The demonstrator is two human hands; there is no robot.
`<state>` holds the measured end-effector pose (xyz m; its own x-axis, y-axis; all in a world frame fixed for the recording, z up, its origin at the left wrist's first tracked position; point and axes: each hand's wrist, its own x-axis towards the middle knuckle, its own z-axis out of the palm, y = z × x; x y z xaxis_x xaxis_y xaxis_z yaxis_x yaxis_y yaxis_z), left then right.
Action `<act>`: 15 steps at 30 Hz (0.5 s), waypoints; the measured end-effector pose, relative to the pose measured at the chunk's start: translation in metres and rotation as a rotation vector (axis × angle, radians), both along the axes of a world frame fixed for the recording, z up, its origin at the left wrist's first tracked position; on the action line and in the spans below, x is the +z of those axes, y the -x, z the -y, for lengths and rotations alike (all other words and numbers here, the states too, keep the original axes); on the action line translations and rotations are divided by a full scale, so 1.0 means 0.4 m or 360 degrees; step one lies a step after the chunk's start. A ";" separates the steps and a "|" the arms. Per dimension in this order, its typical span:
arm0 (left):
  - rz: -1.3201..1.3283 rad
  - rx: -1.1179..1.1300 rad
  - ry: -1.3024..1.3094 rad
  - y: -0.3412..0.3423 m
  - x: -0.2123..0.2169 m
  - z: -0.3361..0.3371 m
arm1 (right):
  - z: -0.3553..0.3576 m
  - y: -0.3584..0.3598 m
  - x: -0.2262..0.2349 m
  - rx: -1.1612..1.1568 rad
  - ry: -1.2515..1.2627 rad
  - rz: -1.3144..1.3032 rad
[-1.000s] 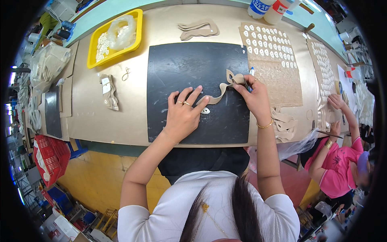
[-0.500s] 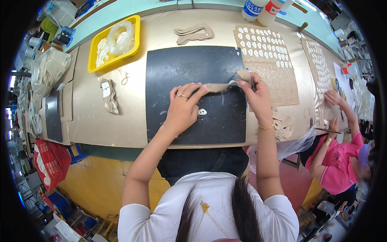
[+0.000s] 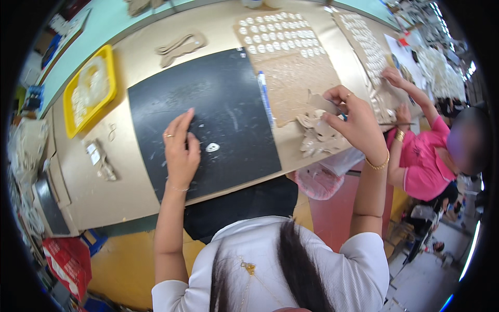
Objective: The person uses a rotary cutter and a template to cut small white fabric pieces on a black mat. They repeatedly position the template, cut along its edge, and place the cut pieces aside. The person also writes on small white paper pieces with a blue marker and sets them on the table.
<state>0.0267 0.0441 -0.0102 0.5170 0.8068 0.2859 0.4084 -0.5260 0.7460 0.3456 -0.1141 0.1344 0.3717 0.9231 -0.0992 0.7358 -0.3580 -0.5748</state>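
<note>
My left hand (image 3: 182,148) is over the black board (image 3: 218,99), its fingers stretched and nothing in them. Just right of it lies a small white piece with dark holes (image 3: 212,147). My right hand (image 3: 358,119) is beyond the board's right edge, thumb and forefinger closed on a beige strip (image 3: 316,102). Directly under that strip is a loose pile of beige strips (image 3: 315,136), some with white pieces on them. My fingers partly hide where the held strip ends.
A brown sheet (image 3: 288,67) with rows of white pieces lies beyond the board, a blue-and-white marker (image 3: 264,96) beside it. On the left are a yellow tray (image 3: 112,78) and a beige bundle (image 3: 100,160). A co-worker in pink (image 3: 423,161) works at the right.
My hands have parted. The left has let go of the beige strip; the right has carried it rightward to the pile. The view has turned and shifted right.
</note>
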 end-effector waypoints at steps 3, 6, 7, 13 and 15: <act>0.0012 -0.0025 -0.0007 -0.002 0.001 0.000 | -0.004 0.022 0.050 -0.0087 0.0234 -0.0108; 0.0006 -0.0022 0.0014 -0.006 0.002 0.003 | 0.009 0.024 0.039 -0.0017 0.0125 -0.0290; 0.0013 -0.0030 0.0015 -0.007 0.002 0.001 | 0.011 0.028 0.043 -0.0039 0.0124 -0.0350; 0.0024 -0.0036 0.0017 0.002 -0.004 -0.006 | 0.066 -0.002 0.005 -0.0184 0.0093 -0.0490; 0.0024 -0.0044 0.0020 0.000 -0.001 -0.005 | 0.108 -0.061 -0.045 -0.0306 0.0165 -0.0561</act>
<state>0.0268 0.0462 -0.0108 0.5351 0.7956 0.2839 0.3823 -0.5277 0.7585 0.3700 -0.1571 0.1164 0.4631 0.8185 -0.3399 0.4142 -0.5390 -0.7334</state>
